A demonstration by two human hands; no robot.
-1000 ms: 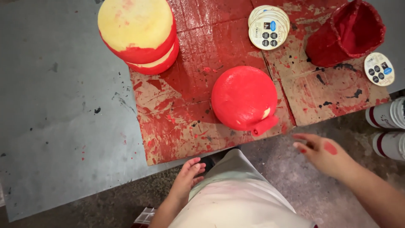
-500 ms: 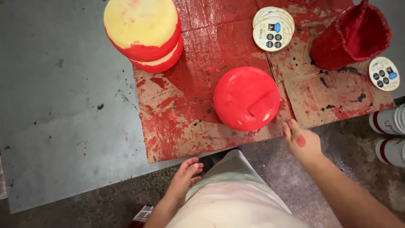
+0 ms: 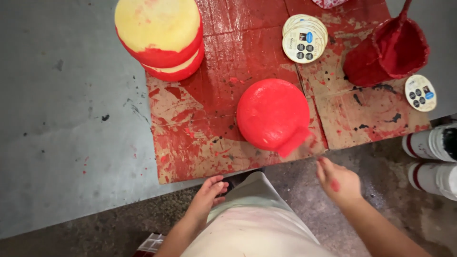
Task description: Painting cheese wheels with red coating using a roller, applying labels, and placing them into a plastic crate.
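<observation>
In the upper left of the frame I see a stack of yellow wheels (image 3: 157, 33) with red-coated rims, sitting where the grey table (image 3: 62, 143) meets the paint-smeared cardboard (image 3: 190, 147).

Low and centre-left, the left hand (image 3: 209, 195) hangs by the table edge against the pale apron (image 3: 252, 223). Its fingers are loosely curled and hold nothing, and it has barely moved over the last second.

The red wheel (image 3: 272, 114) sits in the middle of the frame on the cardboard, near its lower edge, fully coated. A red flap (image 3: 295, 140), blurred by motion, sticks out at its lower right.

The change is on the right. Half a second ago the right hand (image 3: 338, 183) was up against the wheel's lower right rim. Now it has pulled back below the table edge, red smears on its back, fingers drawn together towards a blurred streak running up to that flap. I cannot tell whether it grips a handle or nothing. So the wheel now sits untouched by either hand.

Further right, a stack of round labels (image 3: 304, 38) sits above the wheel, and a red-caked bucket (image 3: 390, 52) stands in the upper right with a single label (image 3: 420, 93) just below it. Two white things with red bands (image 3: 431, 143) sit at the right edge, and I cannot make out what they are. Nothing lies between the right hand and the wheel.
</observation>
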